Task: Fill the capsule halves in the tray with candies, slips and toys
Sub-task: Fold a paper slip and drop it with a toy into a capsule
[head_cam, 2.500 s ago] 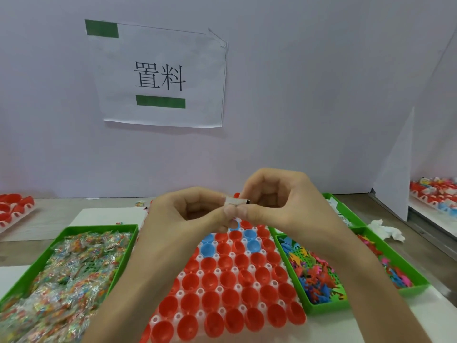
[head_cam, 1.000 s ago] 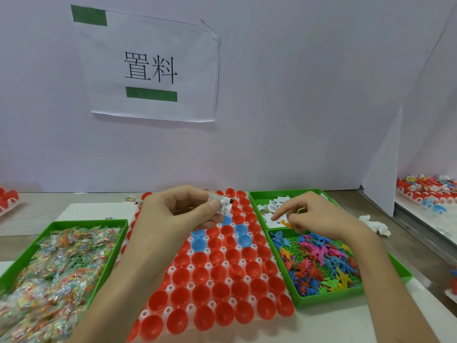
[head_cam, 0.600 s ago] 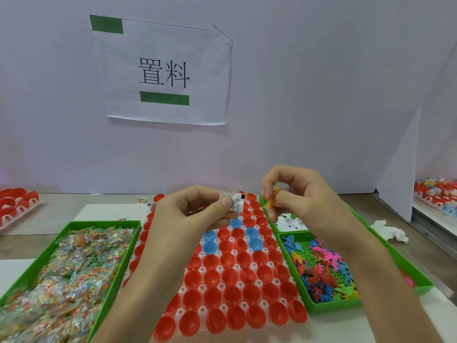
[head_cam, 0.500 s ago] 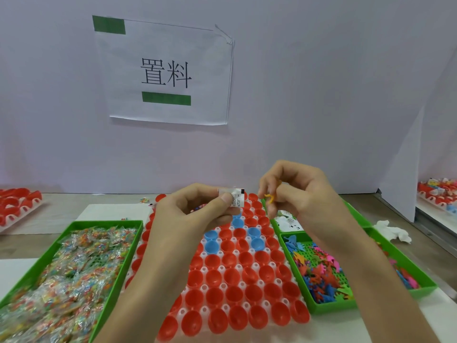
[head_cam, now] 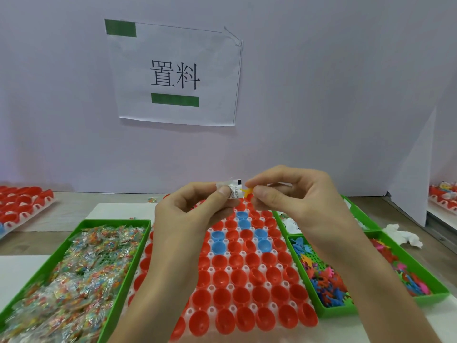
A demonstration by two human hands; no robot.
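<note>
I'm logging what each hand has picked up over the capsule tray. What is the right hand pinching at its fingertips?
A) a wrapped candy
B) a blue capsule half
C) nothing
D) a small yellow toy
D: the right hand pinches a small yellow toy between thumb and fingertips, right next to the white printed slip that the left hand holds.

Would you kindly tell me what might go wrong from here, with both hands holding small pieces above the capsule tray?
1. The left hand pinches the white slip and the right hand pinches the yellow toy only at the fingertips, above the capsule tray; either may fall into the wrong cup or between cups.
2. The forearms hang over the near red halves and might nudge them loose when lowered.
</note>
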